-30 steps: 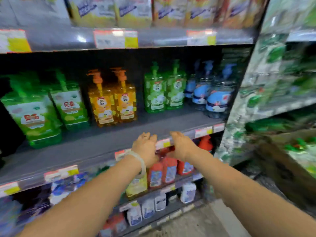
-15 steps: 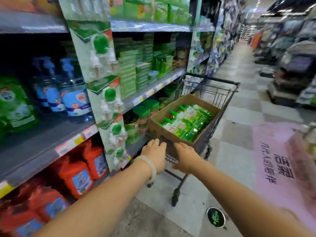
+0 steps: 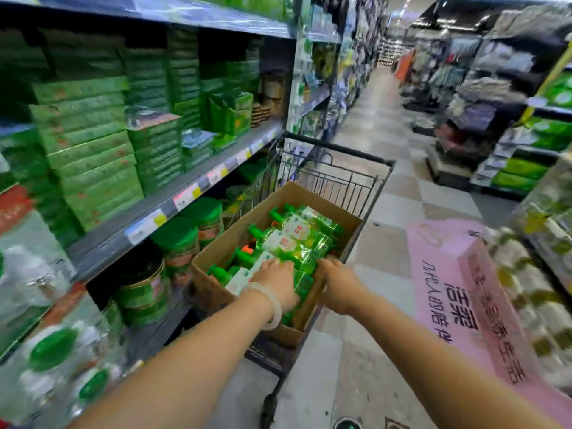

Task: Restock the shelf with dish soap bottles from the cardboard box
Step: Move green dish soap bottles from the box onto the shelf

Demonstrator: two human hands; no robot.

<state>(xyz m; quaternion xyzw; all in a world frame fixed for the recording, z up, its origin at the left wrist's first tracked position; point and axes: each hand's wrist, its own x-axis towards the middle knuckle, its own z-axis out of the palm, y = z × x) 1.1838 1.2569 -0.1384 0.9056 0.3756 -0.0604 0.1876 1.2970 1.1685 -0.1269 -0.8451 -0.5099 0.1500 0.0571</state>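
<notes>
Your two hands are inside the cardboard box (image 3: 235, 243), which sits in the shopping cart (image 3: 349, 178) just beside the shelf (image 3: 173, 196). The box stays in the cart, I think, so that the bottles travel with you and stay at a height where you need not bend much.

The dish soap bottles (image 3: 294, 239) lie flat in the box, packed side by side in shiny green wrap, pump heads pointing to the shelf side of the box. They lie down because upright they would probably tip when the cart rolls.

Your left hand (image 3: 275, 281), with a pale bracelet (image 3: 272, 305) at the wrist, lies on top of the bottles at the near end of the box, fingers spread over the white labels. Your right hand (image 3: 339, 284) is at the near right wall of the box, fingers going down beside the bottles. The hands are a little apart, with one or two bottles between them. Whether the fingers already close around a bottle I cannot tell, because the fingertips are hidden in the wrap.

This placing looks like a two-handed pick of the nearest bottles. The wrap seems slippery, so a grip from both sides is safer than one hand from above.
</notes>
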